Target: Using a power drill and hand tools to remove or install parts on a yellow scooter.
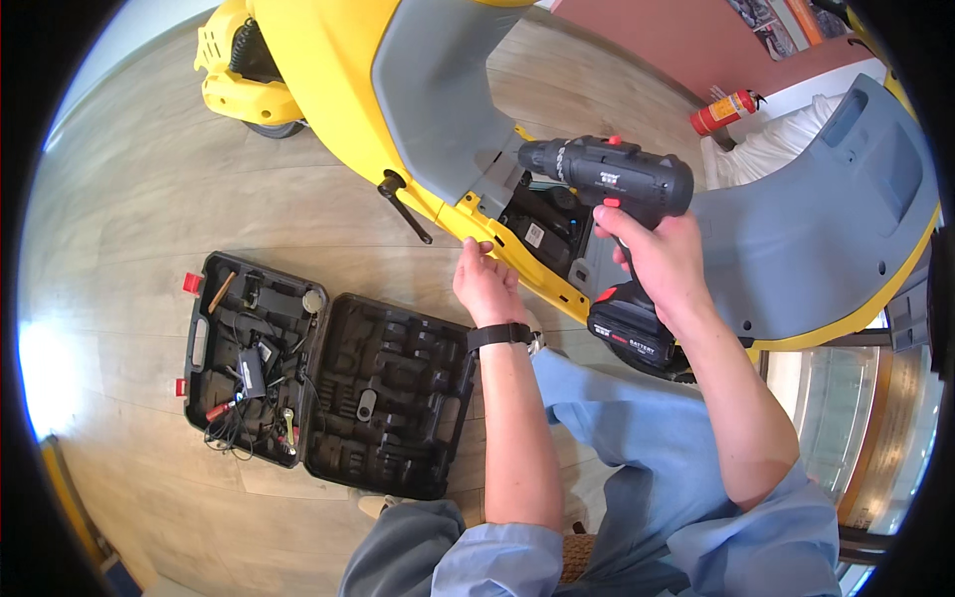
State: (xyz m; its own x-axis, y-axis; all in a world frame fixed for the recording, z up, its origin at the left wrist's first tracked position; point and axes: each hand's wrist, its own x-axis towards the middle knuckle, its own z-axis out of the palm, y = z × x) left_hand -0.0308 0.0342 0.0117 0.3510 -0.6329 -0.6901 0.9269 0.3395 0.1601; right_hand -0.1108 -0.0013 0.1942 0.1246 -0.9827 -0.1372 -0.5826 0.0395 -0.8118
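My right hand (pixel 653 249) grips a black cordless drill (pixel 627 179) with red switches, held over the open floor compartment (pixel 537 229) of a yellow and grey scooter (pixel 343 90). The drill's chuck points left, and its battery hangs below my fingers. My left hand (pixel 482 274) is closed at the yellow edge strip beside that compartment, fingertips pinched; what they hold, if anything, I cannot make out. A black lever (pixel 406 211) juts from the yellow body, left of my hands.
An open black toolcase (pixel 383 316) lies on the wooden floor at lower left, with cables and small tools inside. A red fire extinguisher (pixel 721 111) and white wrapped material (pixel 741 154) are by the pink wall behind the scooter. My legs are below my hands.
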